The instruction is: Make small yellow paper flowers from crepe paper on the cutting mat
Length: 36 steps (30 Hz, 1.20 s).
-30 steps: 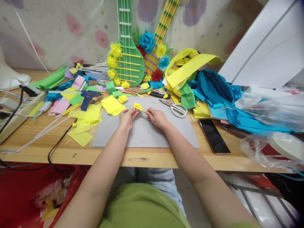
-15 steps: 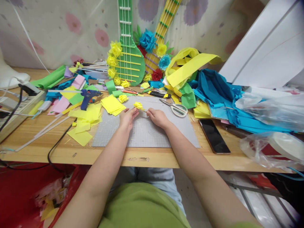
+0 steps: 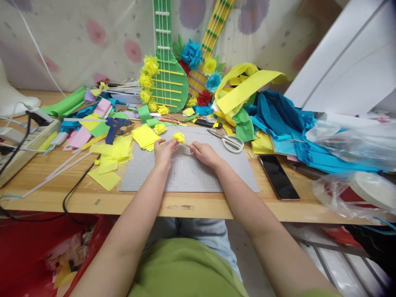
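Observation:
A small yellow paper flower (image 3: 178,137) on a thin stick is held up above the grey cutting mat (image 3: 192,173). My right hand (image 3: 203,152) is closed on the stick's right end. My left hand (image 3: 165,152) is at the flower's left side, its fingertips against the petals and the fingers bent. Another yellow paper flower (image 3: 160,129) lies just behind my left hand, beside a stack of yellow paper squares (image 3: 144,137). White-handled scissors (image 3: 232,143) rest at the mat's back right.
A blue glue gun (image 3: 115,128) and loose yellow paper (image 3: 108,156) lie to the left. A black phone (image 3: 279,177) is right of the mat. Behind stand a green paper instrument (image 3: 171,82) and a yellow one (image 3: 213,35). Blue crepe paper (image 3: 278,111) is heaped at right.
My left hand has shifted slightly left and its fingers have changed position at the flower. The flower and my right hand have moved very slightly left.

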Tool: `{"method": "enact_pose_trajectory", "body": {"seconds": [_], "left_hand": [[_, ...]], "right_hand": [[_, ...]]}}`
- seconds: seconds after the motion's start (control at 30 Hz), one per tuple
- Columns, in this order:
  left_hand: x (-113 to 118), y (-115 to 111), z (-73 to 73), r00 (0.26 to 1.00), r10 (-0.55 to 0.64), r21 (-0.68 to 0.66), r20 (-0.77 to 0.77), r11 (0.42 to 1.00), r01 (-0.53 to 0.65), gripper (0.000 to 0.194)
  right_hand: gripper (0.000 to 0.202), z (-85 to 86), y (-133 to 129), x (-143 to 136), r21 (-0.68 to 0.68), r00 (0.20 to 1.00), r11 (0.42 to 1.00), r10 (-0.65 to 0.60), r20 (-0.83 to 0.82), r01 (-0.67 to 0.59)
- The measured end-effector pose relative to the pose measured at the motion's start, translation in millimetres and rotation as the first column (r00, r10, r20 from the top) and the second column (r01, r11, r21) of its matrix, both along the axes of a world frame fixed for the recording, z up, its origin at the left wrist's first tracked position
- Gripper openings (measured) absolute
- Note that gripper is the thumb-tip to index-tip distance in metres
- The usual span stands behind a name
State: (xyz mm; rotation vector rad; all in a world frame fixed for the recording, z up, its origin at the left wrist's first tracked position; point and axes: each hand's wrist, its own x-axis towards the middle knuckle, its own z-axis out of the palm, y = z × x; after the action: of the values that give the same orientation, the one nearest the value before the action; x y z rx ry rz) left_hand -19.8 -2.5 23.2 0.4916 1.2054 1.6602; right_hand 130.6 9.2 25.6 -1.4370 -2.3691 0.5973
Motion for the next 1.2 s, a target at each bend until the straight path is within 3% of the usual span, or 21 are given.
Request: {"method": "enact_pose_trajectory", "body": {"seconds": [0.23,0.4,0.67,0.87,1.2], "left_hand": [[-0.5,4.3,-2.9,0.998,0.058,-0.026,-0.035,0.998,-0.059,0.041],[0.3,4.8,-2.4,0.997,0.076,-0.044,0.024,0.996,-0.075,0.04],[2.2,-0.7,-0.1,0.992,-0.001,-0.043,0.124,0.999,0.006,0.045],[1.4,-2.8,0.8,0.992,-0.03,-0.063,0.125,0.997,0.038,0.05],[4.0,4.4,-5.4,0.997,0.056,-0.034,0.059,0.998,-0.054,0.053]], "right_hand": [[0.03,0.0,-1.5,-2.6,-0.003,0.999,1.0,0.02,0.031,-0.02],[0.031,-2.6,-7.2,-10.3,0.081,0.994,0.995,-0.069,0.086,0.062],[0.03,-7.5,-7.1,-11.9,0.174,0.982,0.977,-0.147,0.12,0.125],[0.029,-8.8,-6.9,-11.4,0.165,0.986,0.98,-0.127,0.112,0.107],[0.028,-6.9,-8.6,-14.2,0.159,0.991,0.984,-0.092,0.098,0.076]]}}
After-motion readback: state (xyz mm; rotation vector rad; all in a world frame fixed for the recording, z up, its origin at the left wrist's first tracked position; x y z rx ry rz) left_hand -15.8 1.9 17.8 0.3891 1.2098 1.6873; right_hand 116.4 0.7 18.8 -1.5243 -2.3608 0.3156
